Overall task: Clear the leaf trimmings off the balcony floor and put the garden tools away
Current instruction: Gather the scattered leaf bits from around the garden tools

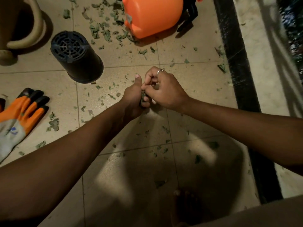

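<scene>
Head view: left hand (pixel 132 99) grips, right hand (pixel 164 92) pinches leaf trimmings (pixel 143 97) above littered tile floor (pixel 131 171).

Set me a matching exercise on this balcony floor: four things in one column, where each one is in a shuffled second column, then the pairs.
Things
1. black pot
2. orange container
3. orange and grey glove
4. clump of trimmings

Places
A. gripped in the left hand
B. lying flat at the left edge of the picture
C. standing upside down on the floor, up and left of the hands
D. at the top edge, with loose leaf bits scattered by its left side

Pairs: 1-C, 2-D, 3-B, 4-A
</scene>
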Demonstrator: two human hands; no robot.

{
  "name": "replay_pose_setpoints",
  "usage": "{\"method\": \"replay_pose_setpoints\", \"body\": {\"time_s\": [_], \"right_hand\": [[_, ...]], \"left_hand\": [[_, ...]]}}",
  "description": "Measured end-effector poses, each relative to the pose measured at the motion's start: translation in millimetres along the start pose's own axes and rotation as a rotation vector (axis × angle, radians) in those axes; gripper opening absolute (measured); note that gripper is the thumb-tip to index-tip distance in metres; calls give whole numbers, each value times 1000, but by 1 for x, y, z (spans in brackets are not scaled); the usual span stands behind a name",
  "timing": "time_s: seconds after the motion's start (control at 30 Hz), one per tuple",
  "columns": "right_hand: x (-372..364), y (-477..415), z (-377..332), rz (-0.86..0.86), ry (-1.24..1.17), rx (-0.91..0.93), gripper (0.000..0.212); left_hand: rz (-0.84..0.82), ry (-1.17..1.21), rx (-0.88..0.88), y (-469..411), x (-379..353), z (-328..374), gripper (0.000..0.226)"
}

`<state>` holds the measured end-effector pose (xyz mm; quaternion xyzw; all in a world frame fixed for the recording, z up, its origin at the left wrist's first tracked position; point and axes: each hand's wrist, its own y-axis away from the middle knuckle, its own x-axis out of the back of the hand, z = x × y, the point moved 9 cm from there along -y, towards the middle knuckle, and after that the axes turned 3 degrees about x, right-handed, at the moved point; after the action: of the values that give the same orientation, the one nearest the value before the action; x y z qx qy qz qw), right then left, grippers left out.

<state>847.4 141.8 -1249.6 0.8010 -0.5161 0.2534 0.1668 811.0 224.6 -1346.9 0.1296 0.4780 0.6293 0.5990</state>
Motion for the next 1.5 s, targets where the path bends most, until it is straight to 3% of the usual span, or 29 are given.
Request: {"method": "replay_pose_setpoints", "body": {"time_s": [0.1, 0.2, 0.4, 0.53, 0.6, 0.7, 0.83, 0.9, 0.97, 1.03, 1.1, 1.23, 1.4, 1.5], "right_hand": [[19, 4, 13, 42, -66, 23, 8], [43, 7, 38, 101, 55, 11, 12], [101, 18, 113, 180, 381, -179, 21], [150, 32, 164, 176, 711, -370, 42], [169, 39, 187, 154, 751, -457, 51], [179, 42, 205, 93, 650, -538, 46], [195, 50, 209, 387, 145, -725, 27], [190, 45, 210, 399, 22, -718, 21], [176, 32, 187, 309, 58, -597, 8], [160, 20, 168, 223, 90, -489, 15], [140, 13, 144, 152, -34, -442, 22], [107, 8, 109, -4, -192, -409, 16], [96, 7, 90, -36, -142, -328, 13], [97, 5, 87, -34, -44, -269, 8]], "left_hand": [[-25, -72, 10, -7, -12, -7, 53], [-31, -70, 29, -11, -29, -12, 49], [-67, -79, 90, -20, -75, -24, 55], [-110, -79, 105, -22, -99, -32, 55], [-113, -84, 102, -21, -104, -34, 54], [-110, -101, 91, -18, -106, -37, 53], [-95, -102, 86, -20, -102, -41, 53], [-87, -92, 76, -21, -101, -41, 53], [-64, -92, 62, -21, -99, -39, 51], [-23, -92, 43, -22, -97, -35, 50], [18, -94, 23, -24, -97, -31, 49], [34, -105, 47, -32, -102, -30, 54], [-61, -1, 93, -36, -121, -31, 82], [-50, 50, 86, -36, -127, -31, 81]]}}
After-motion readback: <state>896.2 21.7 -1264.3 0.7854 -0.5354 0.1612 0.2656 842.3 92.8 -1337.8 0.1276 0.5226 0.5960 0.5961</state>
